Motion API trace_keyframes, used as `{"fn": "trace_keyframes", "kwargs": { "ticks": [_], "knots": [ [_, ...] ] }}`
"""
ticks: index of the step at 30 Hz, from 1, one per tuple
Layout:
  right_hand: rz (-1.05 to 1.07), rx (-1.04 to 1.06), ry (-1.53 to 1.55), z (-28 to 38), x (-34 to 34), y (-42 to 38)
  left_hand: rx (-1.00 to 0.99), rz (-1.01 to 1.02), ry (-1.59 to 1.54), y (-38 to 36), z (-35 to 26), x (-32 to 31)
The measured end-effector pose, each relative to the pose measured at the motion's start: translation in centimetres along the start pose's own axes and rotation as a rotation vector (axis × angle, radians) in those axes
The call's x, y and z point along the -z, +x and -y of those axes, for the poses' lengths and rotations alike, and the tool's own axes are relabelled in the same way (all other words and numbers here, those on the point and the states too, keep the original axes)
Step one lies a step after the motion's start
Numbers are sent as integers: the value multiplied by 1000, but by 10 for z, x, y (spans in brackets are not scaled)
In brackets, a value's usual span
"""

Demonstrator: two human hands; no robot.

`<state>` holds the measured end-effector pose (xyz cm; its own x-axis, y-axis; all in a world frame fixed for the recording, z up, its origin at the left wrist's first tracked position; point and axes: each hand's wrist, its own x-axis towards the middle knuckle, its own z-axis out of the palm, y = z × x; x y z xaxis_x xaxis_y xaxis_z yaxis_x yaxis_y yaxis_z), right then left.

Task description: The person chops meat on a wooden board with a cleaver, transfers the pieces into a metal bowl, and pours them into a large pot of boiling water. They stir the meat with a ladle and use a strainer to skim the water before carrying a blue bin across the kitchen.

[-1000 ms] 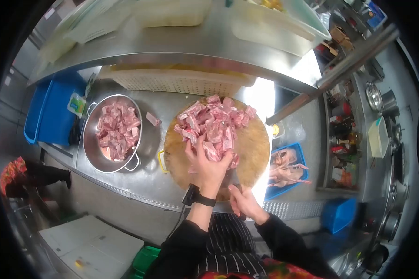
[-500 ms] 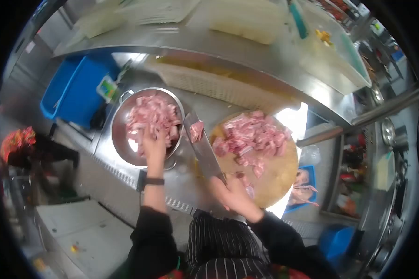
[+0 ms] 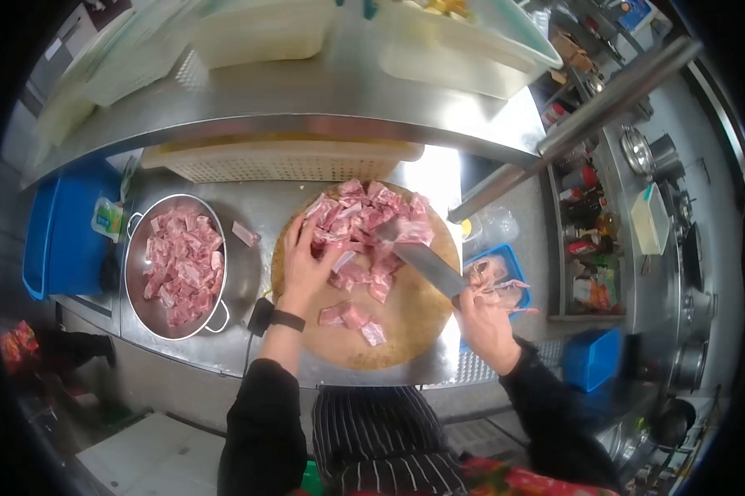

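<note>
Chopped raw meat [image 3: 372,211] is heaped on a round wooden chopping board [image 3: 414,322], with a few pieces lying apart nearer its front. My left hand [image 3: 308,264] rests on the left side of the heap, its fingers spread against the pieces. My right hand [image 3: 484,326] grips the handle of a cleaver [image 3: 429,269], whose blade reaches left over the heap. To the left of the board, a metal colander bowl [image 3: 137,310] holds more meat pieces [image 3: 182,264]. One loose piece [image 3: 245,234] lies on the steel table between bowl and board.
A perforated plastic basket [image 3: 265,163] stands behind the board under a steel shelf [image 3: 306,107]. Blue tubs [image 3: 79,240] are at the left. At the right are a blue tray [image 3: 517,264] holding poultry and a slanting metal pole [image 3: 587,116]. Part of another person [image 3: 66,355] shows at lower left.
My left hand has left the bowl for the meat on the board. The cleaver has moved right, over the heap, and no longer carries a piece. The view has shifted right.
</note>
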<state>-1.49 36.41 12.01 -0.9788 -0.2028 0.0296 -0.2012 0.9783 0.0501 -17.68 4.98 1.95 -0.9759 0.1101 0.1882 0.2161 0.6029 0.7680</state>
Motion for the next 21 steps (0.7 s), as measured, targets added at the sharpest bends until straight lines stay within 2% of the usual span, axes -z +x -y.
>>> {"fn": "trace_keyframes", "kwargs": {
  "ticks": [4,6,8,9,11,13,16,18,19,21],
  "knots": [
    [94,24,-21,-13,73,-27,-9,65,-59,-24,-2,13],
    [372,52,1,-20,126,-29,14,102,-77,-30,-14,19],
    [348,3,23,-35,135,-27,-66,69,170,-30,-12,18],
    [326,-39,42,-44,137,-25,-45,48,75,-30,-7,12],
    [114,-137,246,-69,79,-15,-37,44,15,-28,-8,1],
    [32,-317,346,-76,7,14,-24,54,-43,-35,-16,-4],
    [102,-345,499,-61,-56,54,1,55,83,-40,-34,-8],
    [104,-223,617,-32,-69,44,61,85,39,-51,-39,-10],
    [115,-219,624,-15,-63,34,66,65,-68,-59,-39,-14],
    [231,-294,623,11,-46,12,14,39,26,-77,-45,-20]
  ]
}}
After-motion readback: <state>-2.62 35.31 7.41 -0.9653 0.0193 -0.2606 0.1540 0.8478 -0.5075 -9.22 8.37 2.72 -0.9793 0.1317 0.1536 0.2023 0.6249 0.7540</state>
